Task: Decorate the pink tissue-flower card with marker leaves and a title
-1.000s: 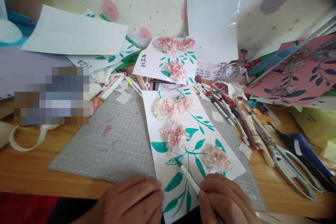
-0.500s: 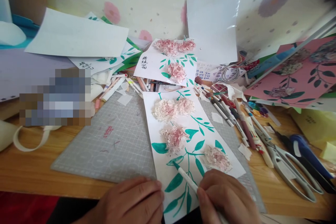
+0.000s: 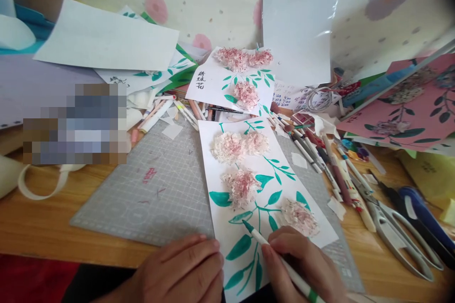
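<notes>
A long white paper strip (image 3: 231,170) lies on a grey cutting mat (image 3: 159,194), bearing pink shredded-paper flowers (image 3: 240,187) and painted teal leaves and stems. My right hand (image 3: 302,265) is closed around a white green-tipped marker (image 3: 265,245), whose tip touches the paper by a leaf outline (image 3: 241,217). My left hand (image 3: 185,270) lies flat with its fingers stretched out, pressing down the strip's lower left edge.
Several pens and markers (image 3: 320,156) are scattered right of the strip. Scissors (image 3: 394,232) and a blue-handled tool (image 3: 423,213) lie at the right. A second flower card (image 3: 231,80), loose sheets (image 3: 103,42) and a pink flower sheet (image 3: 405,109) crowd the back.
The marker tip has shifted slightly along the leaf outline near the stem. The view has drifted a little, and my left hand keeps its place.
</notes>
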Demonstrator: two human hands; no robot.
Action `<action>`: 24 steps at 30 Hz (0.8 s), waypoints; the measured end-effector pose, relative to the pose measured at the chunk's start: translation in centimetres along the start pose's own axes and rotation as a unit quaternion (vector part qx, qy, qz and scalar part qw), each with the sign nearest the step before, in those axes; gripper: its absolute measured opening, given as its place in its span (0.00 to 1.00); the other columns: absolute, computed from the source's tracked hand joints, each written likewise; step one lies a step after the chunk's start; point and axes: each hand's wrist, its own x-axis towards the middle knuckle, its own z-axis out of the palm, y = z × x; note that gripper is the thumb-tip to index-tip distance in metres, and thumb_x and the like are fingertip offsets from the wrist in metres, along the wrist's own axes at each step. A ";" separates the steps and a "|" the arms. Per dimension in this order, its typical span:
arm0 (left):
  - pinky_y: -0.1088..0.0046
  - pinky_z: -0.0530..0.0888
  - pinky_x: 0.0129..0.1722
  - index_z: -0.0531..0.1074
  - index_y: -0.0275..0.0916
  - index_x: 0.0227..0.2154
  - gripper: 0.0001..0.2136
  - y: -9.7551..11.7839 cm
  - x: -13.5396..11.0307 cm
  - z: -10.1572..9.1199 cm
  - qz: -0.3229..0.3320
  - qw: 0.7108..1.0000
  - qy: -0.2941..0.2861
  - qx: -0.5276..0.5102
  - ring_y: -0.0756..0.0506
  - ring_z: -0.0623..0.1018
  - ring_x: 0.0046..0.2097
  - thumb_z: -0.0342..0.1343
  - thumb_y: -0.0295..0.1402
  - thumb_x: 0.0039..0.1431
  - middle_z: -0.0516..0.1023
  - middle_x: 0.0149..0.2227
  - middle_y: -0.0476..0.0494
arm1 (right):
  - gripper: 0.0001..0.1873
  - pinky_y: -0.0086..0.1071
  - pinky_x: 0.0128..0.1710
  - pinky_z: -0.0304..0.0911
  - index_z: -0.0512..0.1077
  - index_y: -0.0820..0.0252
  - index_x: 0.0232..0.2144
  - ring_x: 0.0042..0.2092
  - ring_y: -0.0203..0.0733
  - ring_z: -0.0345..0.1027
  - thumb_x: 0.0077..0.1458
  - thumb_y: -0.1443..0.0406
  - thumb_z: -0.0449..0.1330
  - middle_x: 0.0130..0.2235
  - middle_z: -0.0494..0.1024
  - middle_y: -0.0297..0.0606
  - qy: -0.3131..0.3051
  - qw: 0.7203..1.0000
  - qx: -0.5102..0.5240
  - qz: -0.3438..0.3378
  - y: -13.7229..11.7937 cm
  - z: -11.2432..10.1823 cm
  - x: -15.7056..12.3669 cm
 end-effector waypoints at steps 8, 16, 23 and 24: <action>0.69 0.76 0.56 0.79 0.40 0.31 0.14 -1.3 -0.3 1.0 0.068 0.996 0.057 0.013 0.48 0.82 0.45 0.50 0.22 0.65 0.83 0.39 0.48 | 0.09 0.27 0.24 0.65 0.68 0.58 0.32 0.24 0.35 0.69 0.54 0.76 0.60 0.25 0.76 0.34 -0.047 0.996 -0.018 -0.066 -0.3 0.5 0.4; 0.69 0.76 0.56 0.79 0.41 0.32 0.11 -1.0 -0.6 1.0 0.059 0.996 0.057 0.016 0.48 0.81 0.46 0.54 0.22 0.63 0.84 0.39 0.50 | 0.10 0.27 0.23 0.65 0.68 0.59 0.32 0.24 0.35 0.69 0.53 0.78 0.60 0.25 0.76 0.36 -0.069 0.992 -0.019 -0.102 -0.2 0.4 0.6; 0.72 0.78 0.52 0.79 0.40 0.30 0.17 -1.1 0.1 0.7 0.064 0.997 0.050 0.016 0.48 0.81 0.44 0.47 0.21 0.67 0.83 0.38 0.49 | 0.10 0.27 0.22 0.66 0.69 0.60 0.33 0.24 0.35 0.70 0.52 0.78 0.61 0.25 0.76 0.36 -0.096 0.987 -0.014 -0.126 -0.1 0.2 0.9; 0.72 0.78 0.51 0.79 0.40 0.30 0.17 -1.2 0.1 0.8 0.065 0.996 0.051 0.015 0.48 0.81 0.43 0.47 0.21 0.66 0.83 0.37 0.48 | 0.11 0.27 0.22 0.66 0.69 0.61 0.33 0.24 0.35 0.70 0.52 0.78 0.61 0.25 0.76 0.36 -0.102 0.986 -0.017 -0.134 -0.1 0.1 0.9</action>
